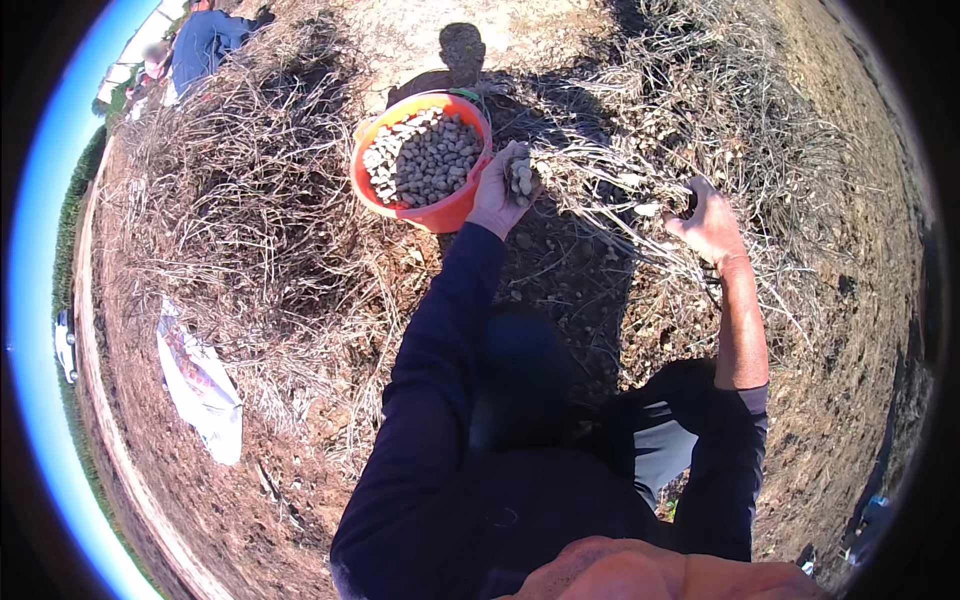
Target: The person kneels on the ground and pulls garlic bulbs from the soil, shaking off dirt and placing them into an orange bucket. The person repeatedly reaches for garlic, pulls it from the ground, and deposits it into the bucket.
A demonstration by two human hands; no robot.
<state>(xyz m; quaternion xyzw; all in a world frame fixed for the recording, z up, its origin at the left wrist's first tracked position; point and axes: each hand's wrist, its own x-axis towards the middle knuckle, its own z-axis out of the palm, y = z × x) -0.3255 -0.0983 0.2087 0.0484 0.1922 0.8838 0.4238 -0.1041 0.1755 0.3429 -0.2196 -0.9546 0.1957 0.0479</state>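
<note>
My left hand point(510, 187) is closed around several peanuts in their shells point(523, 180), just right of an orange-red plastic bucket point(442, 219). Many unshelled peanuts point(431, 157) fill much of the bucket. To the right, my right hand point(705, 225) is at a bundle of dry plant stems point(622, 187), thumb and fingers bent; whether it grips the stems cannot be told. The stems stretch between my two hands, and their root ends lie close to the peanuts in my left hand.
Heaps of dried plants point(255, 187) lie left of the bucket and at the upper right. A white sack with print point(201, 390) rests on the soil at left. Another person in blue point(202, 49) bends at the far upper left. A white vehicle point(65, 345) stands by the dirt track.
</note>
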